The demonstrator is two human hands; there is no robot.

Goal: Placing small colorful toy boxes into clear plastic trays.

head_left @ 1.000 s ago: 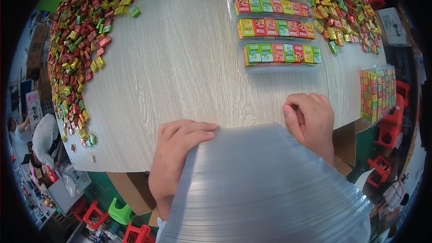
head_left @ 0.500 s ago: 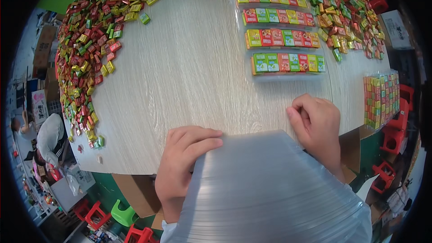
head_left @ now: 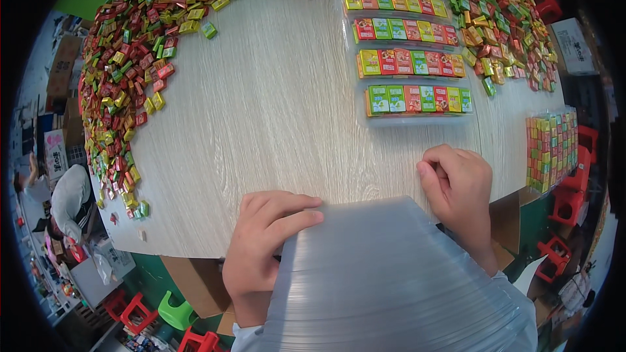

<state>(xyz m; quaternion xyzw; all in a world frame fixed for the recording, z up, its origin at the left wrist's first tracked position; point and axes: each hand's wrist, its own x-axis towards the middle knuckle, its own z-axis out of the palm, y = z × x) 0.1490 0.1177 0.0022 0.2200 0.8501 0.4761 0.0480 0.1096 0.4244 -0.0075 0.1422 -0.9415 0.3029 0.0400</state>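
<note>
A tall stack of thin, clear plastic trays [head_left: 391, 280] fills the lower middle of the view, at about 6 o'clock, its ribbed edges showing as fine grey layers with a glossy sheen. The stack leans against the near edge of a round table [head_left: 274, 111] of pale wood grain.

The left hand [head_left: 264, 248] lies on the stack's left top corner, at roughly 7 o'clock; its fingers [head_left: 293, 212] are stretched flat and close together across the top edge, pressing on the plastic rather than wrapped around it. The right hand [head_left: 460, 182], at about 4 o'clock, is curled into a loose fist at the stack's right top corner, thumb and fingertips pinched together; whether a tray edge sits between them cannot be told.

Beyond the hands, at 1 o'clock, filled clear trays [head_left: 417, 99] lie in a column, each holding one row of small square packets in green, red, orange and yellow. Loose packets of the same glossy foil colours are heaped in a curved band [head_left: 124, 85] along the table's rim from 9 to 11 o'clock, and in a second heap [head_left: 502, 26] at 2 o'clock. A clear, block-shaped bundle of packed squares [head_left: 551, 146] stands at the table's edge at 3 o'clock. Red and green plastic stools [head_left: 176, 316] stand on the floor below.
</note>
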